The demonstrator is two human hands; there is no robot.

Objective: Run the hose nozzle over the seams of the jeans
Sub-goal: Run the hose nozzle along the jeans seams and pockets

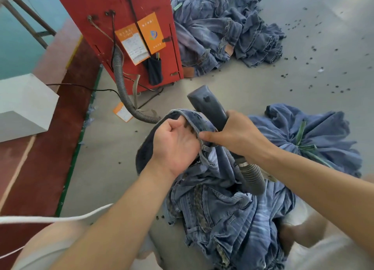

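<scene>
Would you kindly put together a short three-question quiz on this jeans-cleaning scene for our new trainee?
1. True or false: the right hand grips the hose nozzle.
2. What does the left hand hold?
A. a folded edge of the jeans
B. the ribbed hose
C. nothing
3. Fill in: the ribbed hose runs back to a ___ cabinet.

Key: 1 true; 2 A; 3 red.

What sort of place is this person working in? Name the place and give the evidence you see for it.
Probably a garment factory's finishing area. Heaps of jeans lie on the concrete floor, a ribbed hose runs from a red machine cabinet, and the right hand holds its nozzle against denim.
</scene>
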